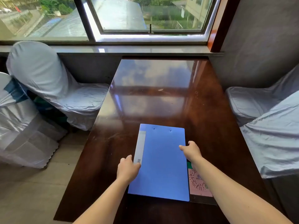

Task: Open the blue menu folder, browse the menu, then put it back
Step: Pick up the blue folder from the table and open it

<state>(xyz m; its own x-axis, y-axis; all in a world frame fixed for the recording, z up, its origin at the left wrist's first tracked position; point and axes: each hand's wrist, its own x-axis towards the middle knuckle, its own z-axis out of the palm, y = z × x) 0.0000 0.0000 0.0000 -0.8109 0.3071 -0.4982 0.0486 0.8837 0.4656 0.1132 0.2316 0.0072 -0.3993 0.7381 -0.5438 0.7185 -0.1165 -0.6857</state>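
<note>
The blue menu folder (161, 160) lies closed and flat on the near part of the dark wooden table (161, 97), its white spine strip along the left edge. My left hand (127, 168) rests on the folder's left edge by the spine, fingers curled over it. My right hand (191, 150) touches the right edge, thumb on the cover and fingers at the rim. Whether either hand grips or only touches the edge is unclear.
A pink card with a QR code (198, 183) sits on the table just right of the folder, partly under my right forearm. White-covered chairs stand at the left (48, 81) and right (267, 120). A window sill (129, 50) runs behind the table.
</note>
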